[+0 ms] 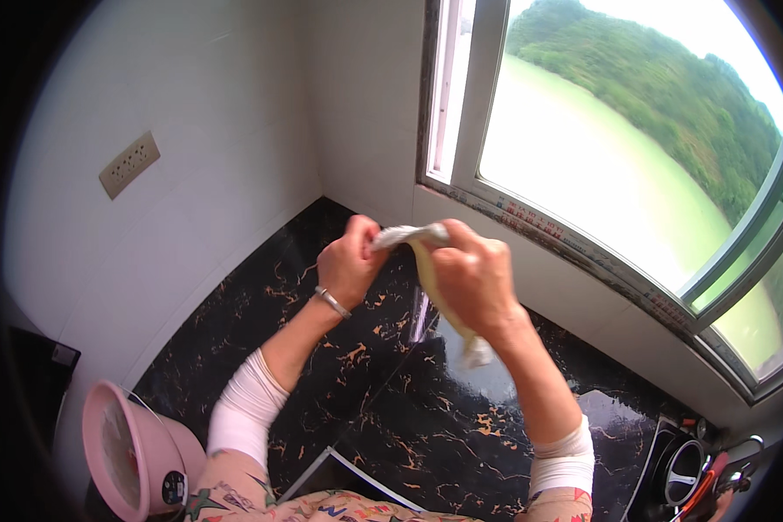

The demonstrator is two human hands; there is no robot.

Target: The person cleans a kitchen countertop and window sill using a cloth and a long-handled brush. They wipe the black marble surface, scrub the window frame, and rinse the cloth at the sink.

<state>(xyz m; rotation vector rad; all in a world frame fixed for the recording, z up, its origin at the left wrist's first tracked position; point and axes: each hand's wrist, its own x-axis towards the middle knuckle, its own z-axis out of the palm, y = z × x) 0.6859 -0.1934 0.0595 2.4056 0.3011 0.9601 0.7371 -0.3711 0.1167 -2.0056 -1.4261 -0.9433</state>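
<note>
A pale yellow and white cloth (429, 264) is stretched between my two raised hands, above a glossy black marbled countertop (365, 365). My left hand (352, 258), with a silver bangle at the wrist, is closed on one end. The fingers of my right hand (468, 267) grip the cloth's twisted upper part. From there a length hangs down behind the right hand and wrist, its whitish end showing beside the forearm.
A pink bucket (143, 457) stands at the lower left. A wall socket (130, 164) is on the left wall. An open window (600, 176) fills the upper right. Near the lower right lie a stove (656, 457) and a round pan (682, 471). A metal-edged opening (339, 479) is close to my body.
</note>
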